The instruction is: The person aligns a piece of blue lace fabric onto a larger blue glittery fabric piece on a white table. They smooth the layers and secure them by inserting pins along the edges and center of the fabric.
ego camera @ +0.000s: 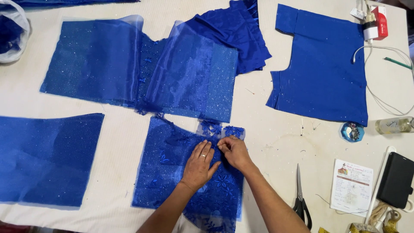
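Observation:
A blue lace fabric piece with flower patterns [164, 172] lies on the white table [116, 146] in front of me. My left hand [199, 166] rests flat on it, fingers spread toward the upper edge, a ring on one finger. Just to the right, my right hand [234, 152] pinches the lace near its top right edge with closed fingertips. Whether a pin is between those fingers is too small to tell.
Several other blue fabric pieces are spread around: glittery panels [95, 60] at the back, one [43, 159] at the left, a bodice-shaped piece [321, 69] at the right. Scissors [300, 198], a pin dish [352, 131], a paper slip [351, 187], a black phone case [396, 179] and a charger cable [379, 92] lie at the right.

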